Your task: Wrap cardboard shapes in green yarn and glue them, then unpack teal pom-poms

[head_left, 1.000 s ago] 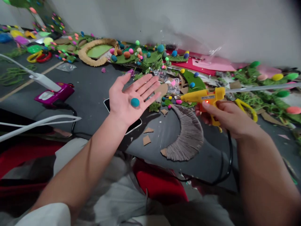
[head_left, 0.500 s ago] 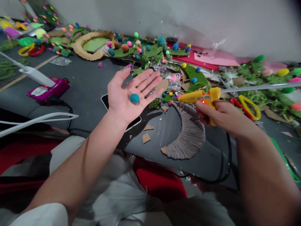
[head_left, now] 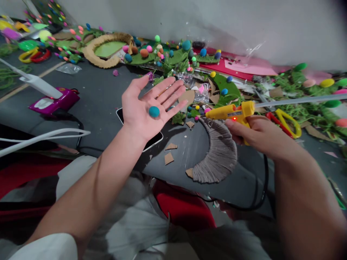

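We record the left hand [head_left: 142, 117] palm up, fingers extended and thumb apart, with the blue ball [head_left: 154, 111] resting loose on the palm. Our right hand [head_left: 256, 133] is closed around the yellow glue gun [head_left: 230, 111], its red light lit and nozzle pointing left, toward the left hand but apart from it. A clear rod [head_left: 298, 100] extends from its rear. Partly beneath the left hand we see the phone [head_left: 155, 142] on the dark table [head_left: 101, 88]. Cardboard scraps [head_left: 169, 159] lie between phone and grey crescent [head_left: 221, 155]. Farther out, we note scissors [head_left: 291, 122] at right, the tan ring [head_left: 93, 54] behind, and a purple block [head_left: 55, 103] at left.
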A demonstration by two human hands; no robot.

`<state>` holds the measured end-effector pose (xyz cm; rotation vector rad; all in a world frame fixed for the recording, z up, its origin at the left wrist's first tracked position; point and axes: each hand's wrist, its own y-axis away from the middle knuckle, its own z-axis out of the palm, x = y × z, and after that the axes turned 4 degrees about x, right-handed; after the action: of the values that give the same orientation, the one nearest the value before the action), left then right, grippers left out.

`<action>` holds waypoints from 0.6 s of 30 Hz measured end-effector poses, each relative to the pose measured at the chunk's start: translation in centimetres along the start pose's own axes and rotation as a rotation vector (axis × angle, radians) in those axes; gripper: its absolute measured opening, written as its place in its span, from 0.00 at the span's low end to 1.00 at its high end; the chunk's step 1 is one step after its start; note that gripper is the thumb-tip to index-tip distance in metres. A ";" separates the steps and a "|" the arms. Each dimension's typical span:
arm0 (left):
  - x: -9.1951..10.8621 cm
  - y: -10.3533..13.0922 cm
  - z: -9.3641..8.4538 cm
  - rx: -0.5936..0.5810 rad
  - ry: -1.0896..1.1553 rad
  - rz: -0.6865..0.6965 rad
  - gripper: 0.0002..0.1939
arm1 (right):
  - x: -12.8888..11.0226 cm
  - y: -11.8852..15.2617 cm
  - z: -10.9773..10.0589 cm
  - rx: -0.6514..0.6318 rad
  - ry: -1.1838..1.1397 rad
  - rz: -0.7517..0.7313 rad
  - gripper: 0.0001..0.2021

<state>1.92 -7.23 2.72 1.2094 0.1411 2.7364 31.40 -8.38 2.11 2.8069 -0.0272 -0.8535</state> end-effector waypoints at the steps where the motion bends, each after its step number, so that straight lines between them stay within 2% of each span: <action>1: 0.0 0.0 -0.1 -0.006 -0.012 0.006 0.31 | 0.0 0.0 0.0 0.012 0.023 -0.006 0.37; 7: 0.1 0.0 -0.3 -0.038 -0.068 0.008 0.30 | -1.3 0.4 0.1 0.085 0.208 -0.042 0.38; 11: 0.2 0.0 -0.1 -0.029 -0.040 -0.017 0.30 | -2.2 0.9 -0.2 0.058 0.190 -0.050 0.35; 16: 0.3 0.1 0.1 0.007 0.041 -0.024 0.30 | -1.2 1.4 -1.6 0.034 0.187 -0.081 0.35; 18: 0.4 0.1 0.1 0.015 0.053 -0.025 0.30 | -0.4 1.6 -2.2 0.037 0.094 -0.086 0.33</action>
<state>1.75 -7.24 3.07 1.1309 0.1815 2.7521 32.38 -9.50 4.40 2.8984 0.0933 -0.7453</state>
